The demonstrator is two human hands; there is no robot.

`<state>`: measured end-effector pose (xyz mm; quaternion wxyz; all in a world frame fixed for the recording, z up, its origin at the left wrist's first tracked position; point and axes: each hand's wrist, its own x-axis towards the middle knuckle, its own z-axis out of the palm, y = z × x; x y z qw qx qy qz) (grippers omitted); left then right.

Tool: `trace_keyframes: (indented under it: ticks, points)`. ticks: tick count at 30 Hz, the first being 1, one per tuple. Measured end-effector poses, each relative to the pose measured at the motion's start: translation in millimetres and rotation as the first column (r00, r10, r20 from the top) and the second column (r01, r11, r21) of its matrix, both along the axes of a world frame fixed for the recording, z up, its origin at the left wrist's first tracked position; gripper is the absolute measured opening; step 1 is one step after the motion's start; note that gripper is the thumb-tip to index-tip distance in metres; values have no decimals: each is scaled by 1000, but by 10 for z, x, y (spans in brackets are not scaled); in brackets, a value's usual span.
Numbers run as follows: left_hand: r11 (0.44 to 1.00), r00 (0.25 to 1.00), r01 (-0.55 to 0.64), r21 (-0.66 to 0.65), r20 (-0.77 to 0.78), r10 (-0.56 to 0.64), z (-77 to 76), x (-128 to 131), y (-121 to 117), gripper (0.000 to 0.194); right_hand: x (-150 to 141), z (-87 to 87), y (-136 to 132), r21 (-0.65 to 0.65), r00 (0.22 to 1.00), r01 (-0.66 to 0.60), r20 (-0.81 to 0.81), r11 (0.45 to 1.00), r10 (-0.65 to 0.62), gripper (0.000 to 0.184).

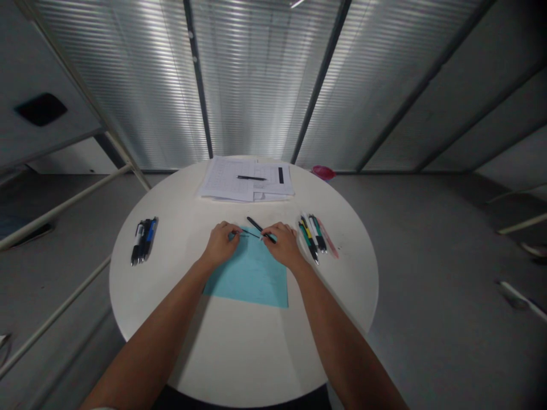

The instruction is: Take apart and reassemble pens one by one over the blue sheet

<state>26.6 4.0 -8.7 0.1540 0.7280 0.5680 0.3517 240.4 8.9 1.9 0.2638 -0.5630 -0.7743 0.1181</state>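
Observation:
Over the blue sheet (252, 282), my left hand (221, 244) pinches one end of a thin dark pen refill (251, 233). The fingers of my right hand (282, 244) are closed at its other end, where a small pale piece shows, too small to make out. A black pen barrel (254, 223) slants from the sheet's top edge down to my right fingers. Whether those fingers also grip the barrel, I cannot tell.
On the round white table (239, 353), several pens (143, 242) lie at the left and several coloured pens (313, 233) at the right. Printed papers (228, 185) with a black pen (252, 178) on top are at the back. A pale rail (64, 205) runs at left.

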Motion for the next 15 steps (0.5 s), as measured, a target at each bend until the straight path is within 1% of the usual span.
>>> trace_keyframes:
  ticks: [5,11,15]
  points:
    - [1000,1000,8,-1,9,-8,-1,-1,3,21,3,-18,17,6,999,14,-36,1000,-14,14]
    - [1000,1000,11,8,15,-11,12,3,-6,20,-1,-36,30,19,999,35,-18,999,-35,17]
    - [1000,1000,3,6,23,-3,15,4,-10,20,5,-29,25,40,996,81,-26,996,-80,20]
